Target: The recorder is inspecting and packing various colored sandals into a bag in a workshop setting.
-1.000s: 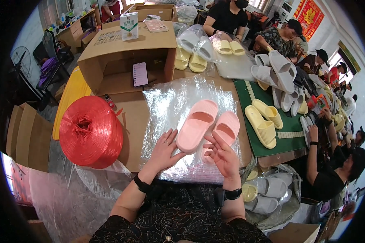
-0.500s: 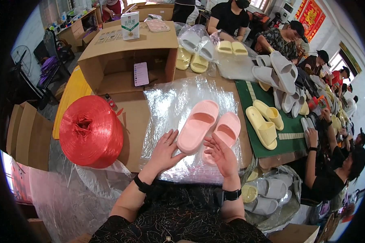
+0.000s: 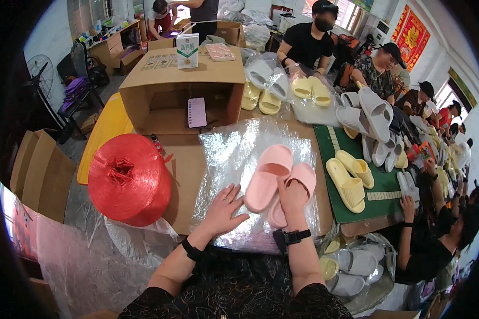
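A pair of pink slippers lies on a stack of clear plastic bags in front of me. The left pink slipper rests slightly over the edge of the right pink slipper. My left hand lies open on the bags, fingers spread, just left of the pair and holding nothing. Across the right slipper's opening, my right hand bends its fingers around the slipper; its fingertips are partly hidden. The thumb points up between the two slippers.
A big roll of red plastic twine stands at the left. Behind the bags, an open cardboard box holds a phone. Yellow slippers lie on a green mat at the right. Co-workers sit along the heaped table.
My right hand has come down from above the right slipper and taken hold of it. My left hand stays spread on the bags. The whole view has shifted somewhat.
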Demonstrator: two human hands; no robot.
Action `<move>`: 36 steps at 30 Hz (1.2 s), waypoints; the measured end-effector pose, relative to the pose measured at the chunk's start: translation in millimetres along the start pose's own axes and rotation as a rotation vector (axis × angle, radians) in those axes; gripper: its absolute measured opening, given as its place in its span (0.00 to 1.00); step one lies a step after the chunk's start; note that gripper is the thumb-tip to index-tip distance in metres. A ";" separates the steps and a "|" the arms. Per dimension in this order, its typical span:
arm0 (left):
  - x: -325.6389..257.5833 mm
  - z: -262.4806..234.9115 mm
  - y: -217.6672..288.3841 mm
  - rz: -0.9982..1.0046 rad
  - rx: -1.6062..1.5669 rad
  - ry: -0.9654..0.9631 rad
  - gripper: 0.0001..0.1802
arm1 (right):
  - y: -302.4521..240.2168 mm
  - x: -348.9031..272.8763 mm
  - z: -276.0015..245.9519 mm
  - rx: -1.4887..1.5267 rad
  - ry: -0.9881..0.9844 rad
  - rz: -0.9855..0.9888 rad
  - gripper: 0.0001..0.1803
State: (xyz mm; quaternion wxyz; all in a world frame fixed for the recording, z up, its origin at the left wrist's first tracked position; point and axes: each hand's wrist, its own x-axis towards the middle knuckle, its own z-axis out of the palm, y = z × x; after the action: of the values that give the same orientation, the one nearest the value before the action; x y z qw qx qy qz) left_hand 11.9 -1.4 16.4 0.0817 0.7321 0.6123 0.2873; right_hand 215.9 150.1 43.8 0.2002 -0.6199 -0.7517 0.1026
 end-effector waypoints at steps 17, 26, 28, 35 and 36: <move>14.6 -18.0 27.5 0.168 0.053 -0.194 0.36 | 103.2 -106.0 -81.3 0.696 0.392 -0.001 0.13; 5.6 6.7 21.7 0.106 -0.004 -0.138 0.22 | 97.1 -134.9 -127.1 0.663 0.265 -0.129 0.08; 10.5 5.8 25.3 0.083 -0.011 -0.095 0.17 | 96.6 -140.3 -134.8 0.661 0.127 -0.140 0.13; 26.7 -2.3 38.3 -0.160 -0.356 0.104 0.10 | 49.1 -154.6 -126.7 0.706 -0.357 -0.275 0.12; 29.4 -5.0 39.3 -0.249 -0.452 0.143 0.10 | 53.0 -152.3 -121.0 0.709 -0.354 -0.275 0.12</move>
State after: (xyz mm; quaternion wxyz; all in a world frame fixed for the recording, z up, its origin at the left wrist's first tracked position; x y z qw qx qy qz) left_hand 45.2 15.9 48.5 0.2345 0.5921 0.6220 0.4555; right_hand 337.9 1.7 104.8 0.2809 -0.3792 -0.7685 0.4321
